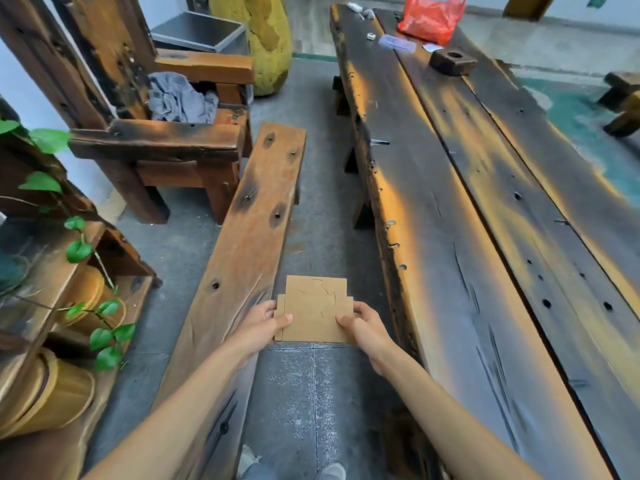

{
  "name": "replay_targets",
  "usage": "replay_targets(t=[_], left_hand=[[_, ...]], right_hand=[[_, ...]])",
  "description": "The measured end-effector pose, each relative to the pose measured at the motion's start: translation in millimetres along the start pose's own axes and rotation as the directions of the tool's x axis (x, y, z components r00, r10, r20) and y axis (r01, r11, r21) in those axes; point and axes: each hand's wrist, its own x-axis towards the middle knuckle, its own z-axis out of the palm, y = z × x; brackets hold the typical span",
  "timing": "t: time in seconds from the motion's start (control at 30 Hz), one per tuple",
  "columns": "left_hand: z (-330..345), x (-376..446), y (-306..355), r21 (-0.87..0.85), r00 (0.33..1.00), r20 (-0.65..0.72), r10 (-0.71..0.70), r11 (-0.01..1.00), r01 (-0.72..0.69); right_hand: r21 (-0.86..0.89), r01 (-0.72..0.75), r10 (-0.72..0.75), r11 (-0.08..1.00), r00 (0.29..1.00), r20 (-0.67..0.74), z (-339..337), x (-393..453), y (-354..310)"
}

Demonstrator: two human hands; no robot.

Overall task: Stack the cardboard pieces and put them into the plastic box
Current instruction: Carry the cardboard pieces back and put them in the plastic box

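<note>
Two hands (263, 325) (363, 327) hold flat, brown, notched, seemingly stacked cardboard pieces (315, 311).

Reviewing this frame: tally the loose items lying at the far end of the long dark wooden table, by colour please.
Red crumpled plastic bag: 1
Dark brown square wooden block with a hole: 1
Pale blue-grey flat packet: 1
Small white items (a flat white card, a little white object, a white crumpled bit): 3
Total: 6
</note>
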Motion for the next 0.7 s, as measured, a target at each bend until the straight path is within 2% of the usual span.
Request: replay_targets(t=[0.7], left_hand=[[137.4,13.6,2.7,0.187,0.982,0.178,-0.056,0.982,0.022]], right_hand=[[0.214,-0.037,0.079,0.976,0.979,-0.19,-120.0,-42.5,57.3]])
